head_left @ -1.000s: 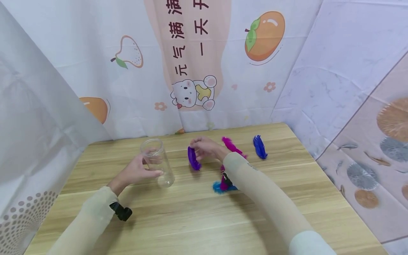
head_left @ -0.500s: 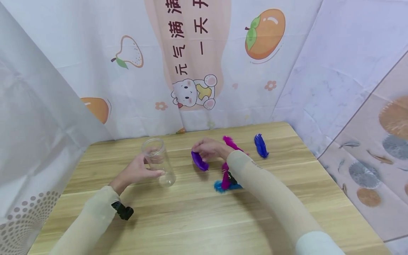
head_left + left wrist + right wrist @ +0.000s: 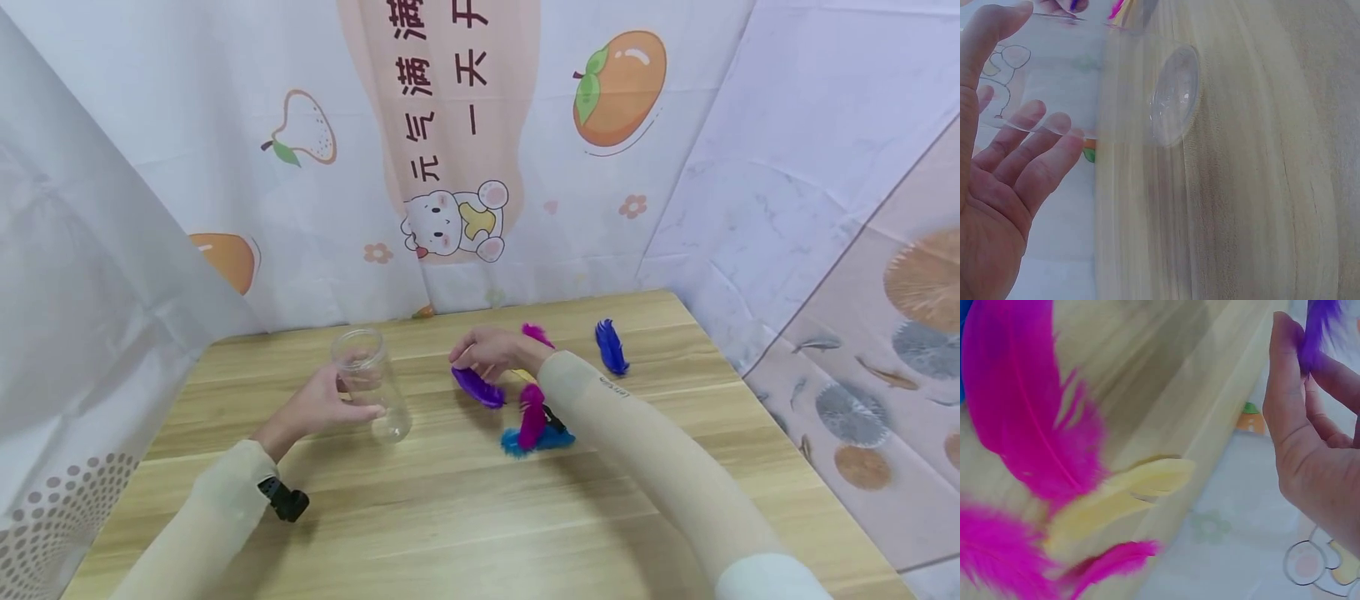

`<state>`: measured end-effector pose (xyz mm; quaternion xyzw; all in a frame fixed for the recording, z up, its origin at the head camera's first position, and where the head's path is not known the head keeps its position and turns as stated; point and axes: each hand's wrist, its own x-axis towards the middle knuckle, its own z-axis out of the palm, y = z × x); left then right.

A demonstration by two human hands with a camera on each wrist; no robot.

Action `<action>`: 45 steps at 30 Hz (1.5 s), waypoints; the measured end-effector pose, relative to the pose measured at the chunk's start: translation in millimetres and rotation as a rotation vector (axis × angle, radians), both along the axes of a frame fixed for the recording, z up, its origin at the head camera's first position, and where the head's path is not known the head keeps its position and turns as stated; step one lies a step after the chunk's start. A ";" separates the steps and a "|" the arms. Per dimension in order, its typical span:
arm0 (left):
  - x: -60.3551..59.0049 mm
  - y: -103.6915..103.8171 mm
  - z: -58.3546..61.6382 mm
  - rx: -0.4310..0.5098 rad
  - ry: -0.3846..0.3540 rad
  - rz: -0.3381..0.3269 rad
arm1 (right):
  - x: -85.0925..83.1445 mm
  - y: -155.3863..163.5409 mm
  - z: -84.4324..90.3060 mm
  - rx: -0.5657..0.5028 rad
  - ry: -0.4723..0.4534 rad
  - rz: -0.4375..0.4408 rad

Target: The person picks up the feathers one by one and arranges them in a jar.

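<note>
The purple feather (image 3: 478, 387), pinched in the right hand (image 3: 487, 353) grip just above the desk (image 3: 450, 517), looks freshly picked up, so next it needs carrying leftward to the mouth of the clear jar (image 3: 369, 382) that the left hand (image 3: 318, 406) steadies with curled fingers.

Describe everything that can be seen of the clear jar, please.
The jar is a clear, plastic-looking cylinder with a round base and an open mouth, no lid, and nothing visible inside. It stands upright on the wooden table, left of the feathers. The left hand holds it, fingers round its side.
</note>
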<state>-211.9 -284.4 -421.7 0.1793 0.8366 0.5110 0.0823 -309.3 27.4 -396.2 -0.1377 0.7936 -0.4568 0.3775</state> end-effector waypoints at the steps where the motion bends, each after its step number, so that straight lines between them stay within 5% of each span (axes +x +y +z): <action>1: -0.1 -0.2 -0.3 0.000 0.002 0.000 | 1.2 -0.4 3.2 0.011 0.011 0.014; 9: 1.0 -1.2 -3.6 -0.007 0.006 -0.003 | 12.6 -2.7 25.2 0.036 0.037 0.132; 22: -0.3 -1.7 -6.5 -0.011 0.034 -0.007 | 22.2 -6.8 48.2 -0.004 0.060 0.176; 35: 6.3 -5.3 -3.5 -0.013 0.029 0.011 | 32.7 -15.5 71.0 -0.271 0.108 -0.058; 45: 2.1 -2.1 -5.0 0.015 0.037 -0.012 | 43.5 -22.3 84.2 -0.347 0.185 -0.092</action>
